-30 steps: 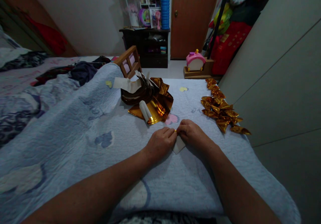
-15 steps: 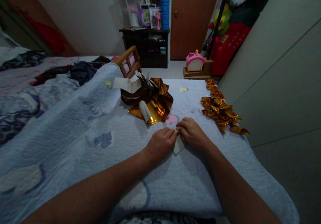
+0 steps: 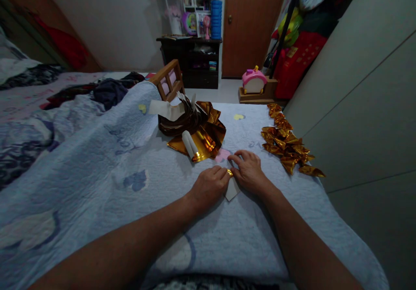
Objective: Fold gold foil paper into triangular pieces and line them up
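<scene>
I see my left hand (image 3: 209,187) and right hand (image 3: 249,174), fingers drawn together, both pinching the small folded paper (image 3: 232,190), which lies on the bed quilt (image 3: 130,203) just nearer me than the gold sheet pile (image 3: 203,136).

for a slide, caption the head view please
Left hand and right hand pinch a small gold-backed paper on the quilt, folded gold pieces to the right.
</scene>
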Available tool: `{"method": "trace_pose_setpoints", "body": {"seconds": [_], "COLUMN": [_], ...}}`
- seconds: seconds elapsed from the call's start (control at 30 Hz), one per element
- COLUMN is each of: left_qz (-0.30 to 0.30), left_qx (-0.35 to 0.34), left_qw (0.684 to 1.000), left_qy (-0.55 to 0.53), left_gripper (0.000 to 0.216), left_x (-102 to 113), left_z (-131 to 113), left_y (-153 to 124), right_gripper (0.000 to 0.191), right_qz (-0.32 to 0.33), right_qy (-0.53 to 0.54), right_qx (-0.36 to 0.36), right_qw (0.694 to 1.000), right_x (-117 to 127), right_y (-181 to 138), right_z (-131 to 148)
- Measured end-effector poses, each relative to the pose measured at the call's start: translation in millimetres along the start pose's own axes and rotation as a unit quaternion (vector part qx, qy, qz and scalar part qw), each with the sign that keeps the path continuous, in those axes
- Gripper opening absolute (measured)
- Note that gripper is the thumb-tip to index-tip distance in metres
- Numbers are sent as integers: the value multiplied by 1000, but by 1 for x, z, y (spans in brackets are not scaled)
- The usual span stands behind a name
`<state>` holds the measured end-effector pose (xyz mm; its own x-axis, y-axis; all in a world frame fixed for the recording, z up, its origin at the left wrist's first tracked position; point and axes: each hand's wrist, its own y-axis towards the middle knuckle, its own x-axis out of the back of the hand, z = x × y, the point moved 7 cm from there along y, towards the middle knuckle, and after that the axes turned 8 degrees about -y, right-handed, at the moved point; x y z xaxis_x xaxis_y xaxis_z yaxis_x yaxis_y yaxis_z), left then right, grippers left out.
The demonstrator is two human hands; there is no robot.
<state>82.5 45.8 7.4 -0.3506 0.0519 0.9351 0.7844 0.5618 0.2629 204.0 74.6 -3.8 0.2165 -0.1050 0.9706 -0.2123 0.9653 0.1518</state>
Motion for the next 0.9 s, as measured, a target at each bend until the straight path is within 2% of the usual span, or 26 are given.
{"method": "trace_pose_setpoints", "body": {"seconds": [0.2, 0.5, 0.6, 0.9], "left_qz": [4, 0, -2, 13], "left_qx": [2, -9, -9, -5], "left_qw": [1000, 999, 998, 998], "left_qy": [12, 50, 57, 53], "left_gripper": [13, 14, 15, 10], "left_x": [-1, -2, -2, -4], "left_z": [-1, -4, -4, -4], "left_y": [0, 1, 1, 1], "right_gripper": [38, 51, 52, 58], "right_qz": [17, -6, -13, 20], "right_qy": [-28, -50, -58, -79], "right_qx": [-5, -41, -40, -50], "right_qw": [999, 998, 997, 995], "right_x": [0, -3, -4, -5], "right_y": [1, 7, 6, -4], "right_z": [3, 8, 5, -11]}}
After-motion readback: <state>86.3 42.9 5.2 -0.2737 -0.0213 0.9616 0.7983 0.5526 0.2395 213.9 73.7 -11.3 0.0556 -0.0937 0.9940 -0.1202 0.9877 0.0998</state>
